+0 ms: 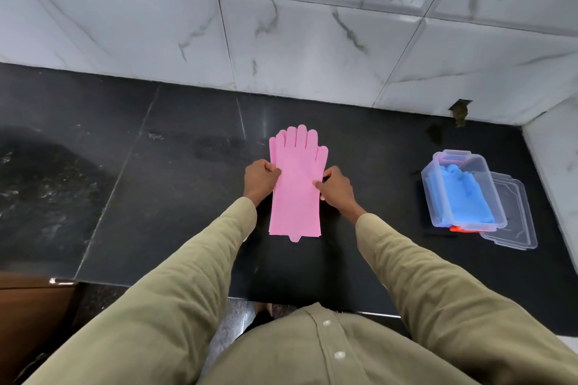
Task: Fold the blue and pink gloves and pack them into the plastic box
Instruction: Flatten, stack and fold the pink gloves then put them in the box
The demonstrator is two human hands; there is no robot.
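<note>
Head cam, only view there is: the pink gloves (295,187) lie flat and stacked on the dark tabletop (175,191), long axis running 12 to 6, glove tips at 12, cuffs at 6 nearest the person. The left hand (260,180) sits on the 9 o'clock edge and the right hand (337,186) on the 3 o'clock edge, both about midway along. Each hand's fingers look closed in a pinch on its edge of the pink stack, not spread. So the grip is already square across the long axis, and I'd guess the fold goes end over end, 12 toward 6 or the other way.

The box (463,191) is well off at 3 o'clock, lid (516,222) under or beside it, blue gloves (466,197) already inside. The right hand is nearer for the drop.
</note>
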